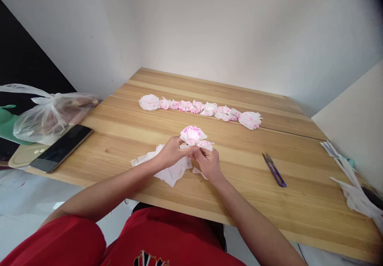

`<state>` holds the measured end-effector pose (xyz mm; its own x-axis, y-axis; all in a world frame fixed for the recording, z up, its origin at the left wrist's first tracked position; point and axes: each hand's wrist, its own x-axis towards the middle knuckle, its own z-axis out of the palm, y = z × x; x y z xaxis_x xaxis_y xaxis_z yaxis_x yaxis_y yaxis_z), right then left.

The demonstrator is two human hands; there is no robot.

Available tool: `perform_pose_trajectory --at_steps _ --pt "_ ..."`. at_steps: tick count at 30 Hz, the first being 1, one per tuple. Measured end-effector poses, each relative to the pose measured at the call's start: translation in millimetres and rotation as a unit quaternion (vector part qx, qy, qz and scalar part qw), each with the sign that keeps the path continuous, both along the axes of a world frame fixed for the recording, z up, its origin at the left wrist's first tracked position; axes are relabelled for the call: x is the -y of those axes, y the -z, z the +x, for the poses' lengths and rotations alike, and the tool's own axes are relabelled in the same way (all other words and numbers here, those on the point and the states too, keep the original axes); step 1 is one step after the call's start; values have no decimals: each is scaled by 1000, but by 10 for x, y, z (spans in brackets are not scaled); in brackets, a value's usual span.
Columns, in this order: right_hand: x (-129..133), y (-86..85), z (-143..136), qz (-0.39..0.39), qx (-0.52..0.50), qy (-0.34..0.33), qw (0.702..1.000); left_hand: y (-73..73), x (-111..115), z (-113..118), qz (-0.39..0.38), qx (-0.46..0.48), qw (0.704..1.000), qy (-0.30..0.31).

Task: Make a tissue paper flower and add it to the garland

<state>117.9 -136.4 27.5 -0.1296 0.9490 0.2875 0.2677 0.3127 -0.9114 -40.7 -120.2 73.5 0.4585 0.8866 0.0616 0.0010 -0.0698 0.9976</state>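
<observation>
Both hands meet above the near middle of the wooden table. My left hand (174,151) pinches the base of a pink and white paper flower (193,134) from the left. From the right, my right hand (208,162) has its fingers closed on the same gathered base. The flower's ruffled petals fan out above the fingertips. Beneath my hands and left forearm lie white paper pieces (172,173). Farther back, a row of crumpled pink and white paper flowers (187,106) stretches across the table, with a rounder bunch at each end.
Purple-handled snips (274,170) lie on the table (239,198) to the right. At the left edge are a black phone (62,148) and a knotted plastic bag (56,114). White paper strips (353,186) lie at the far right. Walls border the table's back.
</observation>
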Motion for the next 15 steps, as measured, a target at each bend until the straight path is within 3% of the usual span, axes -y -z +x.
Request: perform_pose_trajectory --at_steps 7,15 --pt "39 -76 -52 12 27 9 1000 48 0 -36 45 9 999 24" --pt "15 24 -42 72 57 49 995 167 -22 -26 59 -3 998 10"
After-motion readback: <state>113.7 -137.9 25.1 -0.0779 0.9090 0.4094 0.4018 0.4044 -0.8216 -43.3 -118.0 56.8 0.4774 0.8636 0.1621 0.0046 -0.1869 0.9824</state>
